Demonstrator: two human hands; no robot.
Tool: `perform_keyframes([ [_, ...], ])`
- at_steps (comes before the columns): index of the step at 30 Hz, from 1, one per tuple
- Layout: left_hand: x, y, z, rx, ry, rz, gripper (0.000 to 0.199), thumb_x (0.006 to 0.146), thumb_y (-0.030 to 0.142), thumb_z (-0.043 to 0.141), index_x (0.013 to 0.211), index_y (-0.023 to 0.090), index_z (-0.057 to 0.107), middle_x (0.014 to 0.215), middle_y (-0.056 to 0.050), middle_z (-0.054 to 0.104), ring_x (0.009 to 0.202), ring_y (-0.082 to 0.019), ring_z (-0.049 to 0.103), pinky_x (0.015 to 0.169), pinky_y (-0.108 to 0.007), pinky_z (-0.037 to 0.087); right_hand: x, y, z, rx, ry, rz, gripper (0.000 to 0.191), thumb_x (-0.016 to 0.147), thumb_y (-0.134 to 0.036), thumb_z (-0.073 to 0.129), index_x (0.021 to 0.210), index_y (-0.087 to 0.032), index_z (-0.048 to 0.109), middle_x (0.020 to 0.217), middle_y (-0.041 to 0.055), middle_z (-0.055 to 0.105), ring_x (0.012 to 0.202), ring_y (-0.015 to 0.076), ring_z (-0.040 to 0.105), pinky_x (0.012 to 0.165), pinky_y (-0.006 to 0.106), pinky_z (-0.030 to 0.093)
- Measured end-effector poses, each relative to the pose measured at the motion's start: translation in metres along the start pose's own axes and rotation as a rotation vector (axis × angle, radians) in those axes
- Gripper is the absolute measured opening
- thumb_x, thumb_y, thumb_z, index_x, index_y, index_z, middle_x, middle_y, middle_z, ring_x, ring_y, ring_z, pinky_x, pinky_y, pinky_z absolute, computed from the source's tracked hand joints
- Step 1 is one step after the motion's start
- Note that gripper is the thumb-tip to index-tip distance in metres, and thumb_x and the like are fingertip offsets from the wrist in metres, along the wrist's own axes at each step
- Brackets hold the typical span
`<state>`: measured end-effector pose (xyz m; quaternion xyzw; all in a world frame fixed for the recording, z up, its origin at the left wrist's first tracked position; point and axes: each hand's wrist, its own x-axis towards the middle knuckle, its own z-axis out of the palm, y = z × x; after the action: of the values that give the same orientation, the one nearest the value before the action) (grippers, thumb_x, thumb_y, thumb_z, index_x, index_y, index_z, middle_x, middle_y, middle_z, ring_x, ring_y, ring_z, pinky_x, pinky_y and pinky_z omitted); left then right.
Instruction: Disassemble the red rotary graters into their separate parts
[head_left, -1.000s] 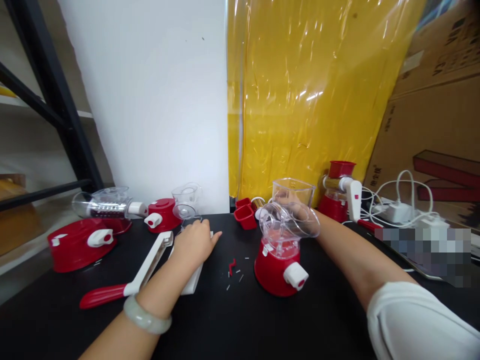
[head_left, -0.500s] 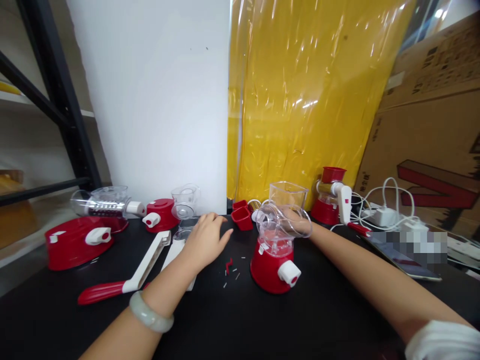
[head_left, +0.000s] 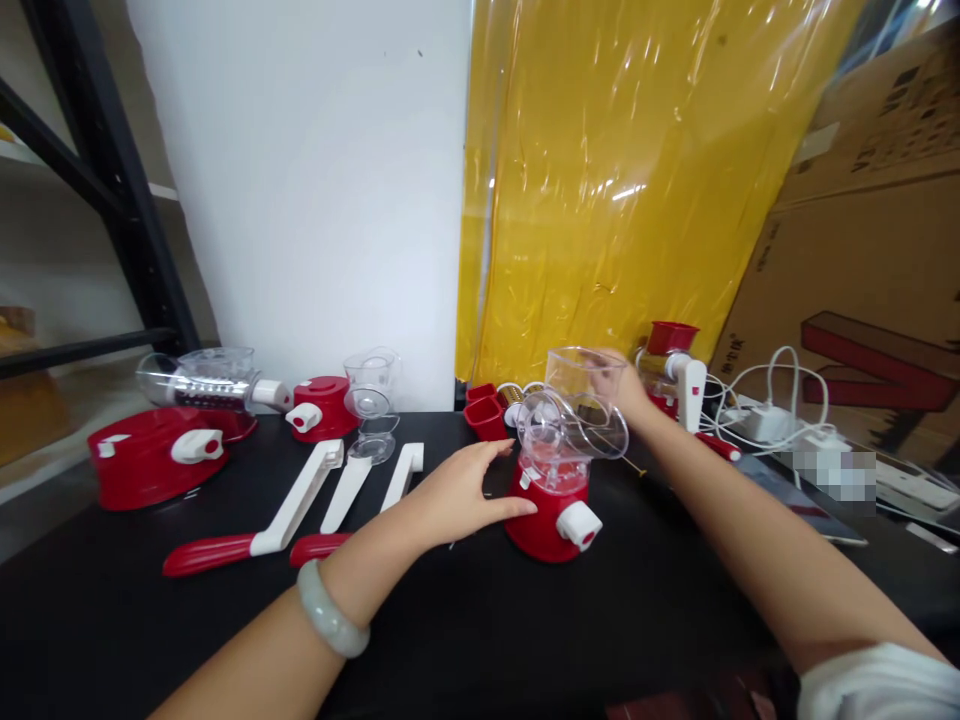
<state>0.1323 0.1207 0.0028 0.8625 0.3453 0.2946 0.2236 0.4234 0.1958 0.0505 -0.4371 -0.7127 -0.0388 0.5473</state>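
A red base with a white knob stands upright at the middle, topped by a clear plastic housing. Just left of that base is my left hand, thumb and fingers spread apart, with nothing held. Behind the clear housing's upper part, on its right side, is my right hand; its fingers are blurred and partly seen through the plastic, so what they hold, if anything, is unclear. Behind the base lie red square cups and metal drums.
White cranks with red handles lie at the left. Another red base holds a clear housing and drum. An assembled grinder, white cables and a tablet are at the right, before a cardboard box.
My left hand has moved right, close to the red base, uncovering a second crank. My right hand has risen slightly behind the clear housing. The camera view has shifted a little.
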Motion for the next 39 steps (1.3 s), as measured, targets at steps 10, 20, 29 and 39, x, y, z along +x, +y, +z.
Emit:
perform_keyframes([
  [10,-0.009,0.041,0.019,0.329,0.017,-0.160,0.069,0.076,0.062,0.061,0.129,0.019,0.055,0.117,-0.016,0.067,0.105,-0.034,0.063,0.087,-0.040,0.048,0.012,-0.145,-0.046,-0.237,-0.126,-0.058,0.044,0.084,-0.058,0.054,0.099,-0.019,0.066,0.096,0.0082,0.069,0.086,0.0209,0.064,0.077,0.034,0.047],
  [20,-0.025,0.051,0.039,0.646,0.019,-0.126,0.061,0.084,0.058,0.051,0.123,0.013,0.060,0.090,-0.019,0.070,0.076,-0.032,0.067,0.062,-0.037,0.046,0.011,-0.142,-0.031,-0.306,-0.299,0.000,0.051,0.076,-0.066,0.059,0.086,-0.017,0.068,0.077,0.0088,0.068,0.074,0.0229,0.063,0.070,0.033,0.046],
  [29,-0.014,0.055,0.043,0.679,0.004,-0.154,0.039,0.091,0.043,0.050,0.103,0.011,0.069,0.075,-0.017,0.069,0.071,-0.030,0.067,0.061,-0.037,0.046,0.016,-0.134,-0.031,-0.289,-0.348,-0.090,0.024,0.077,-0.037,0.067,0.089,-0.017,0.069,0.074,0.0054,0.065,0.081,0.0247,0.063,0.076,0.037,0.047],
  [39,-0.016,0.051,0.047,0.775,-0.040,-0.080,0.045,0.095,0.038,0.042,0.113,0.003,0.065,0.082,-0.020,0.069,0.071,-0.027,0.067,0.056,-0.032,0.044,0.020,-0.141,-0.030,-0.394,-0.414,-0.080,0.024,0.076,-0.032,0.062,0.093,-0.016,0.067,0.080,0.0057,0.065,0.074,0.0200,0.060,0.071,0.032,0.045],
])
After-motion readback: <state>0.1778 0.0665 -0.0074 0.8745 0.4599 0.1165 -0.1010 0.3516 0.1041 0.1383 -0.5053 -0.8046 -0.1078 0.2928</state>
